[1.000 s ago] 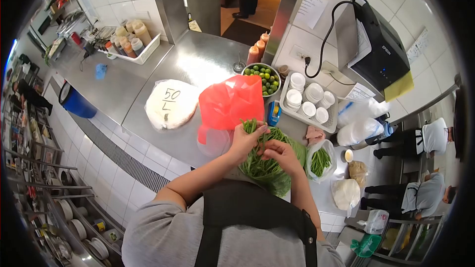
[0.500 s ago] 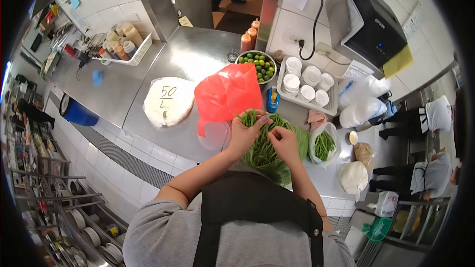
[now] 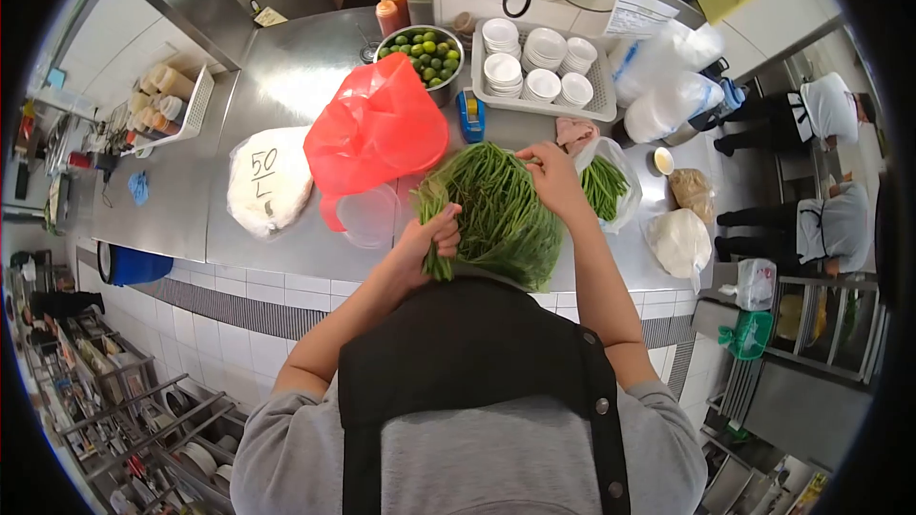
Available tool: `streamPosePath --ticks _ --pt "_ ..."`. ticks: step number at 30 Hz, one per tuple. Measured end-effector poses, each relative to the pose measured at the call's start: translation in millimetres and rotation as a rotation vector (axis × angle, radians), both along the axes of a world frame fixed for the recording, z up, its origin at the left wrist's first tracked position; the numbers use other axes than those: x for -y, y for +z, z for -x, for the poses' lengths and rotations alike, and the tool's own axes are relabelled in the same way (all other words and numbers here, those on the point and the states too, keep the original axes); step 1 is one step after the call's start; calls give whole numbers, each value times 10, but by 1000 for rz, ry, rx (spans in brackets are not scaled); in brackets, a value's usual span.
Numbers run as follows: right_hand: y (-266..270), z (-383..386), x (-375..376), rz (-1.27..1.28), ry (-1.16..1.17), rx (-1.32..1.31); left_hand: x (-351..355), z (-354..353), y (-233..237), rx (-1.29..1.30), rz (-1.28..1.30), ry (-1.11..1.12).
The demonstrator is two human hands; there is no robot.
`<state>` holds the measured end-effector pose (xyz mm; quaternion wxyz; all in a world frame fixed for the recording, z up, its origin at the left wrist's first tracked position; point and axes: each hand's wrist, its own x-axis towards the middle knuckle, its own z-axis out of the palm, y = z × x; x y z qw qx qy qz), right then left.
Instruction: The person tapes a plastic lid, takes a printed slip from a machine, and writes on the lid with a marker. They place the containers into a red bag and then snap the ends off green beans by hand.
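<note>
A large pile of long, thin green stems, which look like string beans (image 3: pixel 489 195), lies in a clear plastic bag (image 3: pixel 534 262) close to my body. My left hand (image 3: pixel 431 243) is closed round a bunch of stems at the left side of the pile. At the upper right edge of the pile is my right hand (image 3: pixel 553 179), its fingertips bent together against the stems. Whatever they pinch is too small to make out. Just right of this hand stands a smaller plastic bag (image 3: pixel 625 193) with cut green pieces inside.
Left of the pile lie a red plastic bag (image 3: pixel 377 124), a clear round lid or tub (image 3: pixel 367 216) and a white bag marked 50 (image 3: pixel 270 181). Behind are a bowl of limes (image 3: pixel 420 55), a tape dispenser (image 3: pixel 470 116) and a rack of white cups (image 3: pixel 546 72). Two people stand far right.
My hands have moved apart: the left has gone down to the pile's left side and wraps a bunch, while the right sits at the upper right edge. The camera view has shifted.
</note>
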<state>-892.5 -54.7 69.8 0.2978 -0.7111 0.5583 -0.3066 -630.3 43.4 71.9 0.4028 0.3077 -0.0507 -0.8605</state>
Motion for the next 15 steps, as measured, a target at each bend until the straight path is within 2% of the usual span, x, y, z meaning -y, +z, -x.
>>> streamPosePath --ticks 3,6,9,12,15 --pt "-57 51 59 -58 149 -266 -64 1 68 88 111 -164" --pt "-270 13 111 -28 138 -462 -77 64 205 160 118 -235" --pt "-429 17 173 -8 161 -546 -78 83 245 274 172 -397" --pt "-305 50 222 -76 260 -488 -53 102 354 369 183 -389" --pt "-232 58 259 -52 335 -397 75 111 294 448 146 -286"
